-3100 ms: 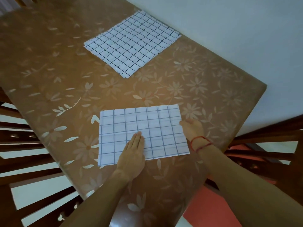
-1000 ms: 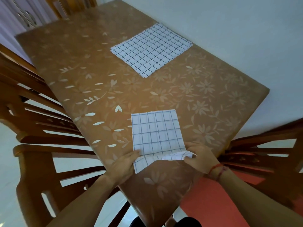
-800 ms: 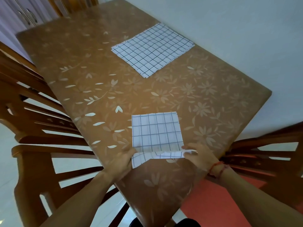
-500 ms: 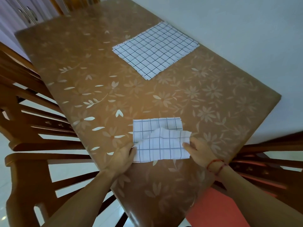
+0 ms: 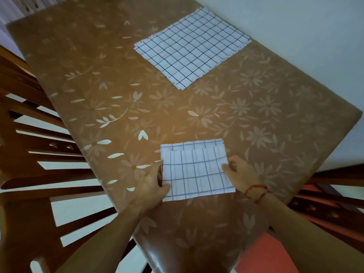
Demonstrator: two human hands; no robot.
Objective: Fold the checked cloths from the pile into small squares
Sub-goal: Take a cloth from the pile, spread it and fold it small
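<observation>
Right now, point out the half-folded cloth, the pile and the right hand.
half-folded cloth (image 5: 197, 172), head view, upper flap's middle
pile (image 5: 194, 46), head view, top cloth's centre
right hand (image 5: 242, 174), head view, back of hand

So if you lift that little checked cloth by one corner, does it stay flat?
Probably not. The cloth bends over itself in a soft fold and its top layer ripples, so it would likely droop and unfold. It looks thin, so probably very light. It may slide easily on the glossy table.
</observation>
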